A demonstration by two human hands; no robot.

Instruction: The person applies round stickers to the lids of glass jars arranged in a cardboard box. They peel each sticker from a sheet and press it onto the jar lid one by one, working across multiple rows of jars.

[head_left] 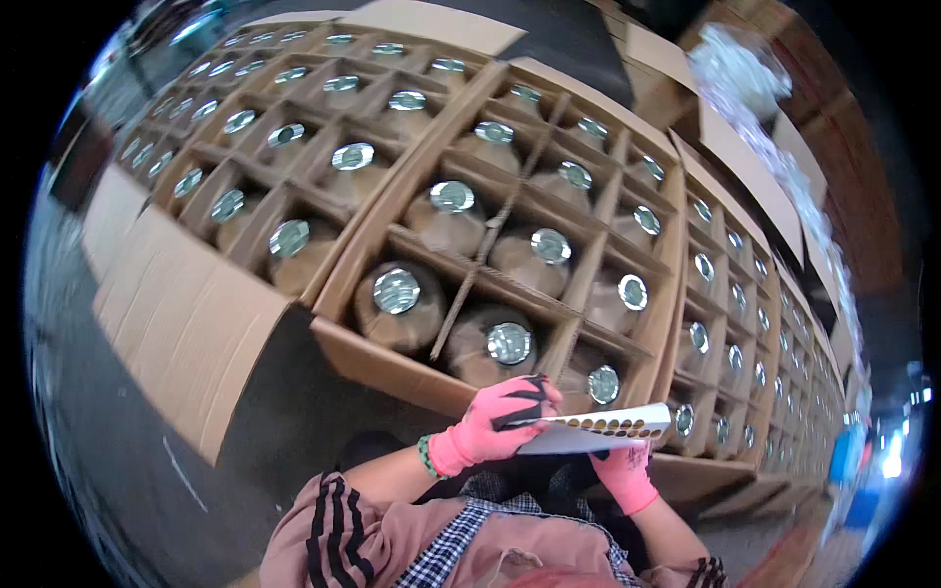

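A white sheet (pixel 573 438) with rows of round gold-brown dots, like a sheet of stickers, is held in front of my chest, tilted so I see it at a low angle. My right hand (pixel 625 475), in a pink glove, grips it from beneath, with most fingers hidden behind it. At its left edge is my left hand (pixel 502 419), in a pink glove with black markings, its fingers curled closed against the sheet. Just beyond stands an open cardboard box (pixel 392 370) with dividers, a glass bottle (pixel 397 294) with a pale round mouth upright in each visible compartment.
More open divided boxes of bottles stand left (pixel 289 240) and right (pixel 698 338) in a tight row. A cardboard flap (pixel 186 314) juts out at the left over the dark floor (pixel 147 470). Clear plastic wrap (pixel 740 73) lies at the back right, near stacked cartons (pixel 843 167).
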